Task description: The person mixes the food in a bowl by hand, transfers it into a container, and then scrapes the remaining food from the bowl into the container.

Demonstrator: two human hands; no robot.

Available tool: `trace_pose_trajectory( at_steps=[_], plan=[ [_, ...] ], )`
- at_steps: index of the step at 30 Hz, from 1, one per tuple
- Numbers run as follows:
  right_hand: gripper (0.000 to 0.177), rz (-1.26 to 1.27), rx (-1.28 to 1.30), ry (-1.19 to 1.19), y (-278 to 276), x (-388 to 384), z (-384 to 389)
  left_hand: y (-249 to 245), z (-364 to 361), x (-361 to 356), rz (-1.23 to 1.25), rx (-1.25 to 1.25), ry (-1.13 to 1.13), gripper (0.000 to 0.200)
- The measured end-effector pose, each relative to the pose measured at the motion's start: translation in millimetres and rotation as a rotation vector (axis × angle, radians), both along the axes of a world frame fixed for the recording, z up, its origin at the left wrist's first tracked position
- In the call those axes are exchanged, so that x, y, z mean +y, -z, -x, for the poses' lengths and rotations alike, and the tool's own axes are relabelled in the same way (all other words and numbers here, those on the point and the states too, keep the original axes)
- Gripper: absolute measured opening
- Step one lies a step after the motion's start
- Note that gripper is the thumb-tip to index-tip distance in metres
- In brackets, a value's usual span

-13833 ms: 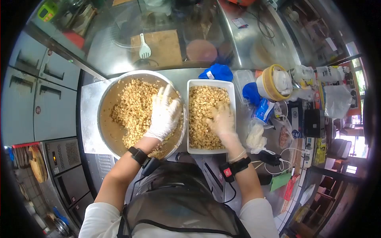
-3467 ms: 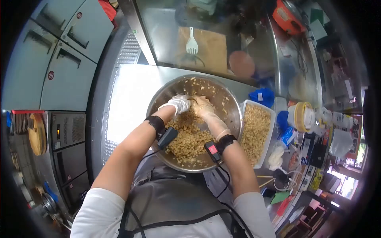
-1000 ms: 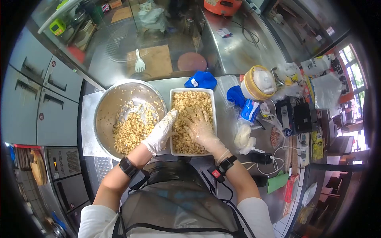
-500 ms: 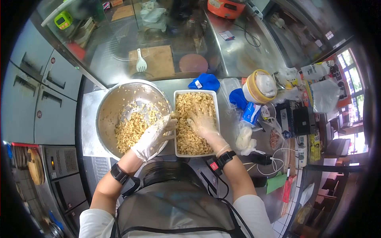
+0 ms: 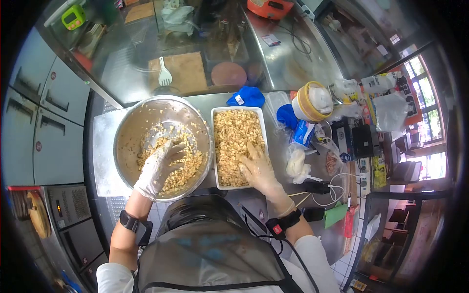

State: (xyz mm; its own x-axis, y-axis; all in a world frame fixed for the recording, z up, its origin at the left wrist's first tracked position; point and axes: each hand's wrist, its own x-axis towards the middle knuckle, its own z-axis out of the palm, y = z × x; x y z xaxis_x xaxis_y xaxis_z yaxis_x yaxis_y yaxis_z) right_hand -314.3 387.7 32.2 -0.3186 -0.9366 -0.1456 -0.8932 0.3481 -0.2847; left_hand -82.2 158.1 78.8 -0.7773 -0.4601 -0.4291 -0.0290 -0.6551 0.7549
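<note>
Our left hand (image 5: 159,168) has returned to the bowl (image 5: 131,126), spread over the mix (image 5: 188,171); right hand (image 5: 257,170) lies spread in the tray (image 5: 214,146)

Shiny metal bowl (image 5: 128,128), glossy white plastic tray (image 5: 215,146), steel counter (image 5: 103,146)

One round steel mixing bowl (image 5: 131,129) and one white rectangular plastic tray (image 5: 215,146) stand on the table (image 5: 102,146). There are two heaps of chopped beige filling (image 5: 237,132), one in each. Two gloved hands show, the left hand (image 5: 159,168) and the right hand (image 5: 256,168), with two black wrist bands (image 5: 129,222) (image 5: 286,222). Behind lie two crumpled blue cloths (image 5: 246,96) (image 5: 286,116), one white slotted spatula (image 5: 164,75) and one yellow-rimmed round tub (image 5: 312,100).
</note>
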Motion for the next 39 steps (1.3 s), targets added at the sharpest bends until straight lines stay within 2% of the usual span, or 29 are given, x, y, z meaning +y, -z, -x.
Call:
trace_pose_trajectory(
  at_steps=[1, 5, 7, 8, 12, 17, 22, 24, 25, 32, 34, 38, 39],
  plan=[
    [0.043, 0.046, -0.054, 0.032, -3, -10, 5, -3, 0, -1, -0.001, -0.061, -0.038, 0.052],
    [0.042, 0.113, -0.058, -0.002, 4, -73, 24, 6, -12, -10, -0.05, -0.019, -0.095, 0.05],
    [0.044, 0.148, 0.116, -0.053, 29, -94, 34, 2, -13, -9, -0.044, -0.049, -0.109, 0.05],
    [0.044, 0.15, 0.109, -0.056, 36, -95, 38, 0, -15, -9, -0.043, -0.077, -0.124, 0.049],
    [0.049, 0.052, 0.042, 0.04, 37, -71, 47, 18, -27, -19, -0.081, -0.048, -0.126, 0.049],
    [0.05, 0.2, 0.048, 0.132, 39, -19, 14, 17, -28, -26, -0.082, -0.098, -0.147, 0.046],
    [0.059, 0.157, 0.027, 0.136, 27, 1, -22, 35, -29, -43, -0.099, -0.071, -0.089, 0.045],
    [0.063, 0.097, 0.122, 0.075, 28, 6, -30, 40, -27, -46, -0.098, -0.076, -0.063, 0.046],
    [0.066, 0.155, 0.062, 0.073, 37, 9, -32, 42, -25, -47, -0.085, -0.074, -0.053, 0.046],
    [0.059, 0.126, 0.012, -0.049, 28, 28, -42, 25, -12, -46, -0.049, -0.07, -0.014, 0.048],
    [0.058, 0.027, -0.027, -0.09, 21, 33, -40, 25, -13, -47, -0.032, -0.074, -0.022, 0.048],
    [0.056, 0.023, 0.039, -0.099, 9, 44, -27, 22, -18, -52, -0.058, -0.023, -0.056, 0.043],
    [0.05, 0.028, 0.051, -0.062, 6, 45, -23, 21, -20, -52, -0.058, -0.022, -0.059, 0.043]
  ],
)
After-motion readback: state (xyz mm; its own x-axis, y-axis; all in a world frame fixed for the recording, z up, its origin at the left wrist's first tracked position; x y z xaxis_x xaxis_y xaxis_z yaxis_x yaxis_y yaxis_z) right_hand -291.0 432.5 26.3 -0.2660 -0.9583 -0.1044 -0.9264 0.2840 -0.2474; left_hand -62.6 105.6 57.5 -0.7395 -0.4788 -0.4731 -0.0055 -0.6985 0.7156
